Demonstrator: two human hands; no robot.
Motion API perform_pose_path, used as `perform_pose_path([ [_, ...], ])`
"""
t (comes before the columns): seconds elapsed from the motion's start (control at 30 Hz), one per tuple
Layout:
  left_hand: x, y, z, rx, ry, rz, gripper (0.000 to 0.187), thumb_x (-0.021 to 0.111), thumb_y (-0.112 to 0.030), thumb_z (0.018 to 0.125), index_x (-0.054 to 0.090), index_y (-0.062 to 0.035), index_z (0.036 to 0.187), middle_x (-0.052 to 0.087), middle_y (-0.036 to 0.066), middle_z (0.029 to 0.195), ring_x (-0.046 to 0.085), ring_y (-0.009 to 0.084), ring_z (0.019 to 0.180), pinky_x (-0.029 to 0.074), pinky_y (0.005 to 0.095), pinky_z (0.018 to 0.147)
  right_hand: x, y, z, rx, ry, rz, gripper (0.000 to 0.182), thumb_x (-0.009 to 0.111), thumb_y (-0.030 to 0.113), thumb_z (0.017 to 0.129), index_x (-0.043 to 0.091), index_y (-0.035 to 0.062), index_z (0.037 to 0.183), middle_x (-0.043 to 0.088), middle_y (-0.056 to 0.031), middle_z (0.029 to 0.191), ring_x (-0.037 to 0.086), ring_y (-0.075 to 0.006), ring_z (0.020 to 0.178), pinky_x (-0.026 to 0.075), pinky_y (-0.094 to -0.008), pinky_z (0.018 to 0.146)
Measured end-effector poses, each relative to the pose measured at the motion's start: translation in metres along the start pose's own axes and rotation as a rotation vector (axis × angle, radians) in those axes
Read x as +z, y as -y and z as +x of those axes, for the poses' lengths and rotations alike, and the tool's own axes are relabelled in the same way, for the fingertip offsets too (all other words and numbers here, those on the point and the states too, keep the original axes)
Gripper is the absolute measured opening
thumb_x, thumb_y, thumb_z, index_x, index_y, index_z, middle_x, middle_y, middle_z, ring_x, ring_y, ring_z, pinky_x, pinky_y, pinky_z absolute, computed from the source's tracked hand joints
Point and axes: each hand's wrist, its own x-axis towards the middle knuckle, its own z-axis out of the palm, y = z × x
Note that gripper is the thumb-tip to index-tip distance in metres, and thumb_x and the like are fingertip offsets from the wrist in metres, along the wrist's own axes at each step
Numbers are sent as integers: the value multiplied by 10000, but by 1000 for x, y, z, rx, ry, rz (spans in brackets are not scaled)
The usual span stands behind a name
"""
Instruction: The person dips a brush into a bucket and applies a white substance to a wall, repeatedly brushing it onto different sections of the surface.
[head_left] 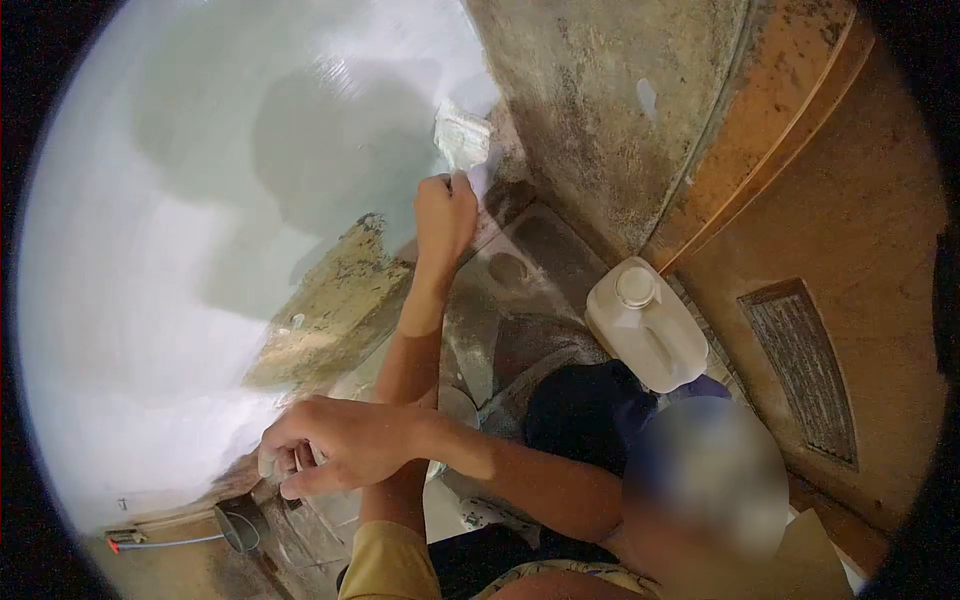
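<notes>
My left hand (445,222) is closed around the handle of a flat paintbrush (462,138) with white-coated bristles. The brush touches the lower edge of the white wall (110,330), close to the corner with a stained bare wall (610,110); its handle is mostly hidden in my fist. My right forearm crosses over my left arm. At its end my right hand (345,442) is curled in front of the wall's lower part, fingers bent in, with a small pale bit showing between them that I cannot identify.
A white plastic jug (648,325) with a cap stands right of my arms. Below my left hand, a bare yellowish patch (330,310) breaks the white coat. A dark bucket (240,524) sits at lower left. A dark ribbed panel (803,372) is at right.
</notes>
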Motion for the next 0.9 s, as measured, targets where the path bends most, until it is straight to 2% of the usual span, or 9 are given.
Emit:
perform_pose_path([
  [0.1, 0, 0, -4, 62, -6, 76, 368, 497, -207, 856, 563, 115, 692, 547, 318, 667, 565, 472, 678, 424, 476, 617, 2, 2, 2, -8, 22, 1, 233, 658, 159, 782, 601, -49, 870, 619, -123, 748, 604, -190, 698, 485, -306, 633],
  [0.17, 5, -5, 4, 176, -31, 95, 392, 467, -247, 892, 601, 74, 712, 569, 147, 560, 541, 225, 504, 419, 385, 554, 4, -3, 2, 6, 14, 18, 232, 657, 157, 782, 607, -45, 885, 618, -119, 749, 606, -189, 705, 489, -304, 640],
  [0.3, 5, -4, 17, 211, -16, 120, 385, 475, -243, 890, 599, 70, 704, 576, 144, 570, 551, 223, 522, 422, 383, 564, 5, -8, 2, 25, 21, 7, 226, 660, 153, 780, 613, -35, 897, 619, -117, 752, 605, -188, 703, 490, -305, 643],
  [0.37, 4, 4, 9, 9, 3, 18, 353, 494, -209, 852, 579, 106, 716, 564, 312, 679, 576, 473, 706, 439, 477, 643, 5, -6, 2, 83, 37, 2, 227, 661, 152, 780, 616, -31, 906, 620, -117, 754, 605, -186, 697, 491, -307, 639],
  [0.5, 6, -2, -13, 58, -60, 7, 334, 505, -208, 854, 586, 97, 745, 568, 307, 684, 572, 477, 692, 433, 481, 628, 4, -2, 3, 9, 25, 2, 232, 666, 145, 777, 616, -35, 914, 620, -117, 754, 604, -189, 692, 492, -307, 632],
  [0.57, 4, -23, -16, 239, -100, 190, 317, 508, -198, 859, 584, 91, 752, 576, 302, 692, 572, 477, 695, 436, 498, 638, 2, -2, 3, 31, 25, 27, 232, 672, 137, 775, 613, -37, 917, 619, -112, 753, 604, -190, 694, 494, -308, 630],
  [0.6, 6, -26, -13, 240, -101, 185, 317, 508, -198, 859, 584, 91, 752, 576, 302, 692, 572, 477, 695, 436, 498, 638, 2, -2, 3, 35, 26, 23, 232, 672, 137, 775, 613, -37, 917, 619, -112, 753, 604, -190, 694, 494, -308, 630],
  [0.67, 12, -34, 2, 399, -138, 250, 296, 508, -181, 862, 580, 83, 750, 588, 293, 708, 573, 478, 708, 441, 516, 657, 2, -3, 2, 29, 0, -19, 228, 669, 135, 779, 614, -35, 920, 622, -109, 753, 606, -190, 698, 498, -310, 634],
  [0.9, 21, -29, 8, 318, -163, 269, 268, 513, -158, 851, 582, 75, 738, 596, 297, 723, 576, 488, 730, 453, 524, 685, 0, -6, 3, 37, 23, 18, 236, 666, 148, 778, 611, -38, 910, 622, -115, 745, 608, -189, 699, 495, -311, 628],
])
